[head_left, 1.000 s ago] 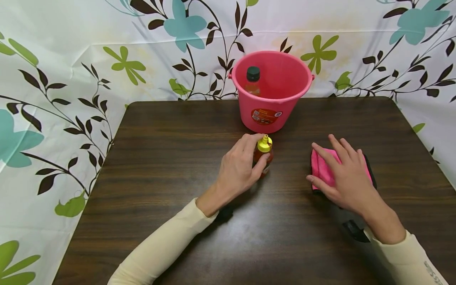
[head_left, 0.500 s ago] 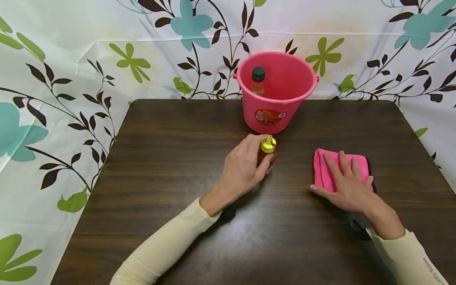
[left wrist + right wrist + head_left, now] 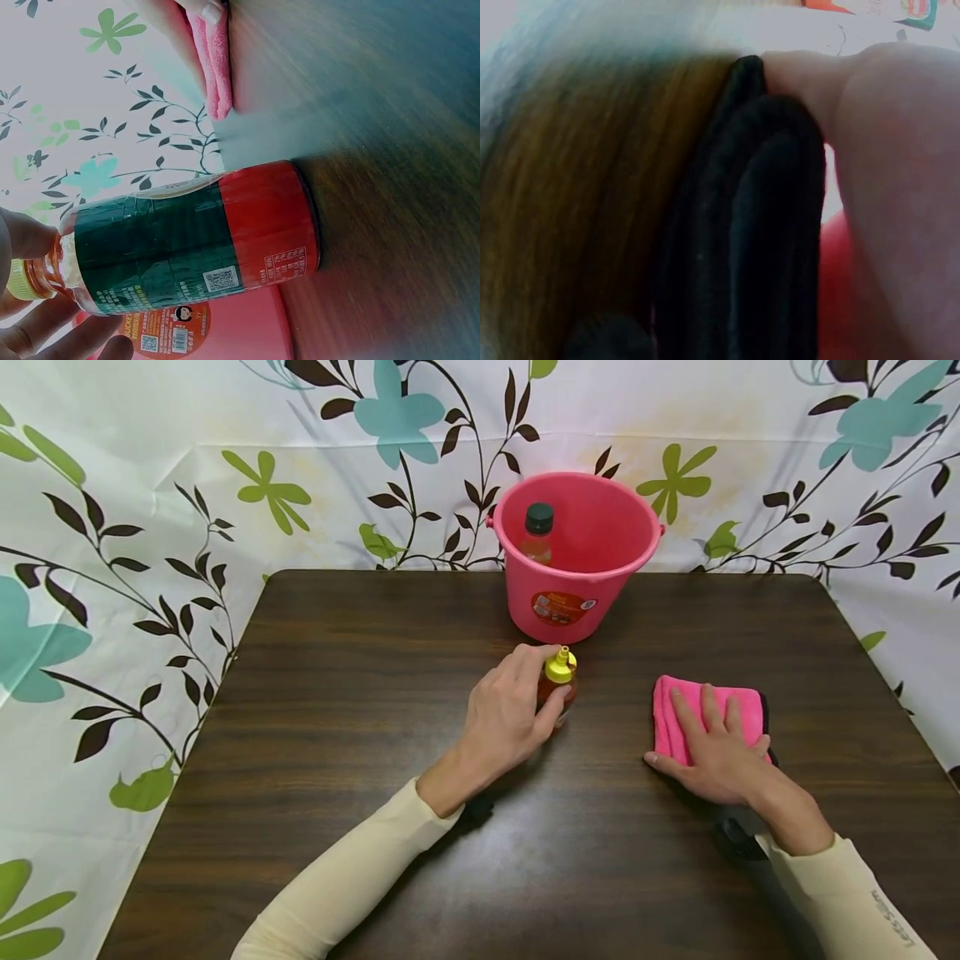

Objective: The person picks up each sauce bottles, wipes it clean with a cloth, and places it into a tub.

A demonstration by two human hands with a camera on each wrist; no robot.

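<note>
Right hand (image 3: 716,756) has settled flat, fingers straight, onto the pink cloth (image 3: 708,714); left hand (image 3: 506,718) stays wrapped round the upright sauce bottle (image 3: 557,689). Both items look secured.

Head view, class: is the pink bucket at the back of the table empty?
No, a bottle with a dark cap stands inside the pink bucket, showing above its rim at the left.
</note>
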